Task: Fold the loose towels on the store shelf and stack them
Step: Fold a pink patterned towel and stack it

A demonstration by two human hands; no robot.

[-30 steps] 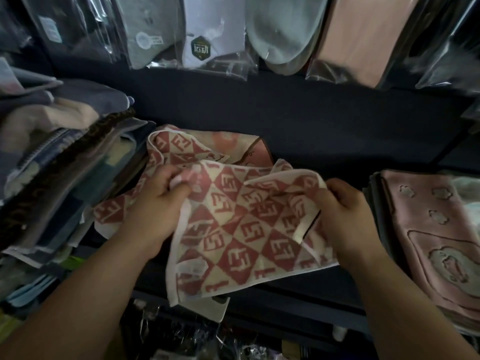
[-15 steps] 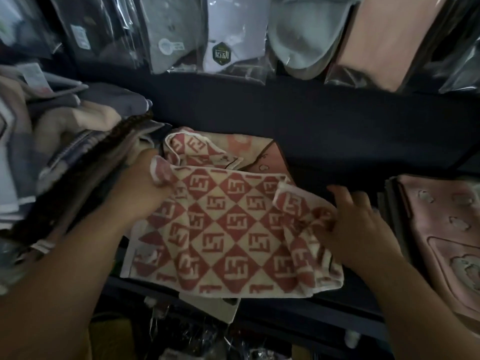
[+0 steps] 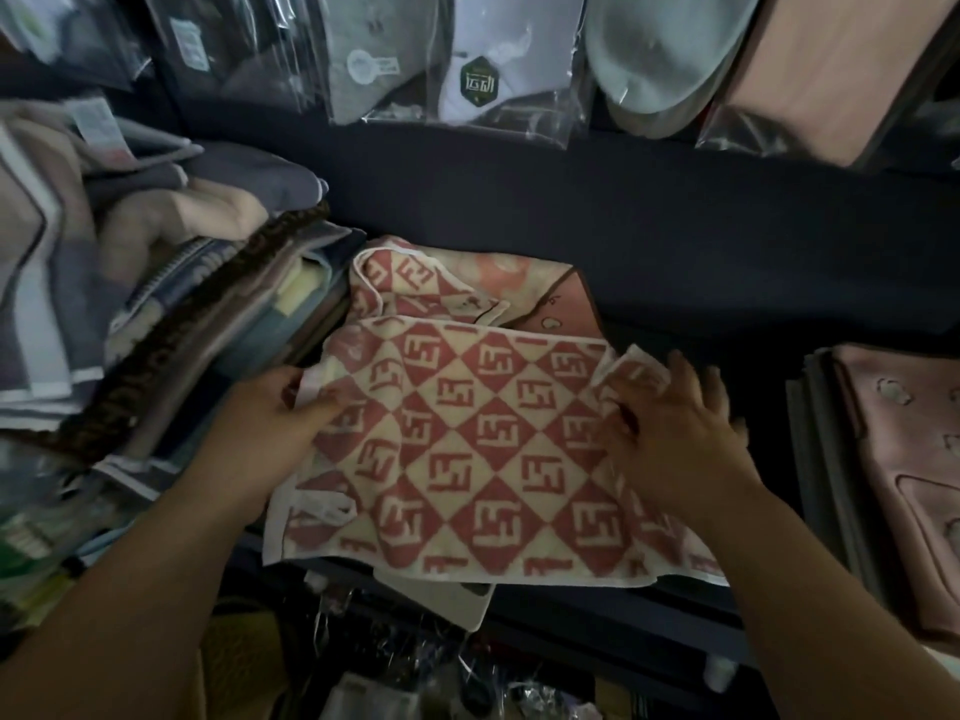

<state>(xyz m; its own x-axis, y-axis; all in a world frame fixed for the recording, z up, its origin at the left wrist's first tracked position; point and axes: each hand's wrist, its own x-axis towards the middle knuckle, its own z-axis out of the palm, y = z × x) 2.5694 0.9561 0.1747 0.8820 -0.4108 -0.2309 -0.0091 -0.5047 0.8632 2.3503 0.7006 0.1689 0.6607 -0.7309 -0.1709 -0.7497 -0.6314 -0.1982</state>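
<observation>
Dark shelving (image 3: 675, 241) is running across the middle of the view, with plastic-wrapped packages (image 3: 467, 59) hanging in a row above it. On it, a red-and-cream diamond-patterned towel (image 3: 483, 459) is lying spread out flat, its near edge reaching over the shelf's front lip and its far edge overlapping a second patterned towel (image 3: 395, 283) and a peach towel (image 3: 524, 275) behind it. The right hand (image 3: 675, 433) is pressing down on the towel's right side with fingers straight and spread, just beside a corner of the cloth that is standing turned up. The left hand (image 3: 270, 428) is resting at the towel's left edge with its fingers reaching onto the cloth; whether they are pinching the white hem or only lying on it is not clear. To the left, a tall leaning stack of folded towels (image 3: 156, 314) in grey, beige and brown is sitting just beside that hand, touching the second patterned towel. To the right, well apart from the spread towel, a pink towel pile (image 3: 893, 459) with small raised motifs is lying flat on the shelf.
</observation>
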